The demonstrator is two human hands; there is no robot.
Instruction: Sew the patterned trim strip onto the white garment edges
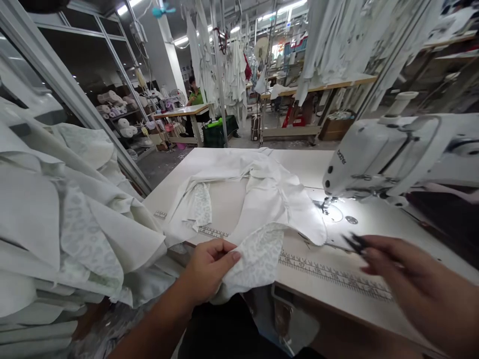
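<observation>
The left hand (pixel 207 271) pinches white patterned fabric (pixel 258 259) at the sewing table's (pixel 232 199) near edge; the blurred, cut-off right hand (pixel 419 284) is beside black snips (pixel 355 243), its grip impossible to make out.

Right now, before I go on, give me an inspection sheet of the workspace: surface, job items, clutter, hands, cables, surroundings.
Surface: white sewing table, printed ruler scale along its near edge.
Job's things: white garment spread on the table, near the needle of a Brother sewing machine; black snips.
Clutter: pile of white garments at the left.
Hands: left hand pinches patterned fabric; right hand, blurred, beside the snips, grip unclear.
Cables: dark red cord looped on a far pole.
Surroundings: co-worker at a far table, hanging garments, shelved fabric rolls.
</observation>
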